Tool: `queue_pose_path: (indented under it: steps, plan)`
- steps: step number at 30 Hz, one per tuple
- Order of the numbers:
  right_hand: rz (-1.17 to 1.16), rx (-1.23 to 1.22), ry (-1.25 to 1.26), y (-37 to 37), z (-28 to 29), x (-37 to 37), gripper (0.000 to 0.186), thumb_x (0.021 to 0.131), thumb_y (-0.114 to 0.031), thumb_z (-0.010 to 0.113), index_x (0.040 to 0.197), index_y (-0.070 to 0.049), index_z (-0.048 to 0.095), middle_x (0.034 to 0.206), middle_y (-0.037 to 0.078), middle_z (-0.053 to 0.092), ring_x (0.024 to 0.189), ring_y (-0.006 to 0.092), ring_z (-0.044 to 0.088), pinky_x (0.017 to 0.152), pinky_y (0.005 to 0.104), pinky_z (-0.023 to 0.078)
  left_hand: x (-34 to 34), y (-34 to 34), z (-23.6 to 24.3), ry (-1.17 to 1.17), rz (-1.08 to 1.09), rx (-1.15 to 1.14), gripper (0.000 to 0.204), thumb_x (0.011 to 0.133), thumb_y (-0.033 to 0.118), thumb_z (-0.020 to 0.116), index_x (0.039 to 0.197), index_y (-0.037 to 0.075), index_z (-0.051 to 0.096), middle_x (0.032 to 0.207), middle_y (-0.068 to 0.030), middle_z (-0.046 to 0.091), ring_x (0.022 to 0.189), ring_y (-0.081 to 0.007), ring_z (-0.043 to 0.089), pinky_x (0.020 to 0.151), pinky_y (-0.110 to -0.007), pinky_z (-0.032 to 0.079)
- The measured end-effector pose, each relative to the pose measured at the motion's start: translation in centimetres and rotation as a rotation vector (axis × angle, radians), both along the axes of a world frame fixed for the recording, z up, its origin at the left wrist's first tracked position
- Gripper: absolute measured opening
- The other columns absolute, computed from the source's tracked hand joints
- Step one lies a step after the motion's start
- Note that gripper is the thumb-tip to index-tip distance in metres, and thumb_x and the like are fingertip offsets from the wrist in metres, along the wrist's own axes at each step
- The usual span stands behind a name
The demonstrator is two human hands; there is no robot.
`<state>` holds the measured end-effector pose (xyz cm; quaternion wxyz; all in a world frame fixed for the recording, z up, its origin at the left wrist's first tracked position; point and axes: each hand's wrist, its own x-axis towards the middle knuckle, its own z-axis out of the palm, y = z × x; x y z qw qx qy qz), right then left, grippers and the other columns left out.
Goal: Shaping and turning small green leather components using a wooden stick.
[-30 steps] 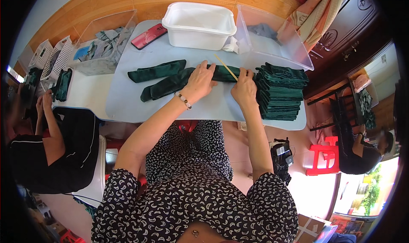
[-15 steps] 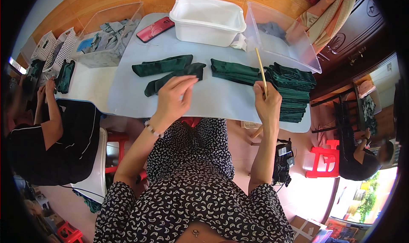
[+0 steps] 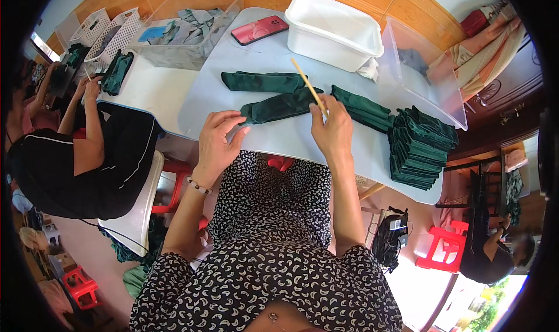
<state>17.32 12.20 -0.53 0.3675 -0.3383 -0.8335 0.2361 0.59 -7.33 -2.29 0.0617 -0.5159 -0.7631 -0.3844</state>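
My left hand (image 3: 218,142) reaches the near-left end of a dark green velvet strip (image 3: 278,106), fingertips at its edge, thumb apart. My right hand (image 3: 333,128) grips a thin pale wooden stick (image 3: 301,74), held slanting over that strip's right end. Another folded green strip (image 3: 262,81) lies behind, and a third (image 3: 361,108) lies to the right, beside a tall stack of folded green velvet pieces (image 3: 419,148). All rest on the pale blue tabletop (image 3: 204,99).
A white tub (image 3: 332,43), red phone (image 3: 259,29) and clear bins (image 3: 425,99) with cloth sit behind. Left, a co-worker in black (image 3: 81,172) works beside perforated baskets (image 3: 113,41); another person (image 3: 489,256) is at far right, near a red stool (image 3: 442,247).
My right hand has moved left with the stick, which now leans over the middle strip. My left hand has shifted to that strip's left end. The camera's view has also shifted.
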Motion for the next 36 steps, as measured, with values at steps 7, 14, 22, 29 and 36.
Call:
queue_pose_path:
  steps: [7, 14, 22, 29, 36]
  plan:
    - [-0.021, 0.024, -0.06, 0.5, 0.1, -1.9, 0.025, 0.085, -0.019, 0.066, 0.104, -0.004, 0.062, 0.09, 0.017, 0.063, 0.079, 0.0352, 0.063, 0.069, 0.0432, 0.049, 1.0, 3.6, 0.8, 0.065, 0.074, 0.058, 0.031, 0.076, 0.021, 0.074, 0.102, 0.007, 0.068, 0.11, -0.0063, 0.059, 0.095, -0.0286, 0.054, 0.083, -0.039, 0.045]
    - [0.006, -0.074, -0.037, -0.8, 0.2, 1.1, 0.024, 0.085, -0.018, 0.066, 0.103, -0.002, 0.063, 0.09, 0.015, 0.064, 0.073, 0.0302, 0.063, 0.065, 0.0398, 0.049, 0.5, 4.6, 0.8, 0.068, 0.087, 0.196, 0.017, 0.078, 0.015, 0.072, 0.091, 0.005, 0.07, 0.103, -0.0057, 0.063, 0.09, -0.0256, 0.054, 0.078, -0.037, 0.046]
    - [0.214, -0.233, 0.143, -4.6, 4.8, 1.5, 0.039, 0.078, -0.02, 0.075, 0.114, -0.006, 0.063, 0.104, 0.009, 0.064, 0.059, 0.0141, 0.049, 0.05, 0.0256, 0.04, 2.2, 4.6, 2.7, -0.563, -0.207, 0.351, 0.022, 0.09, 0.019, 0.064, 0.086, -0.002, 0.064, 0.075, -0.006, 0.061, 0.064, -0.0109, 0.051, 0.059, -0.026, 0.043]
    - [0.314, -0.198, 0.13, -3.5, 1.5, -0.6, 0.021, 0.079, -0.008, 0.072, 0.1, -0.004, 0.067, 0.087, 0.009, 0.063, 0.059, 0.0156, 0.053, 0.05, 0.0288, 0.041, 2.2, 4.6, 2.4, -0.948, -0.292, 0.258, 0.029, 0.094, 0.029, 0.062, 0.09, 0.0, 0.064, 0.075, 0.0024, 0.056, 0.069, -0.0044, 0.048, 0.063, -0.023, 0.042]
    - [0.267, -0.469, 0.31, -4.7, 3.4, 0.8, 0.019, 0.081, -0.014, 0.074, 0.082, 0.0, 0.061, 0.068, -0.001, 0.052, 0.052, 0.0046, 0.035, 0.046, 0.0233, 0.028, 5.1, 4.2, 4.8, -1.04, -0.388, 0.478, 0.026, 0.09, 0.023, 0.068, 0.101, 0.0, 0.065, 0.088, -0.0008, 0.063, 0.079, -0.0069, 0.053, 0.074, -0.023, 0.045]
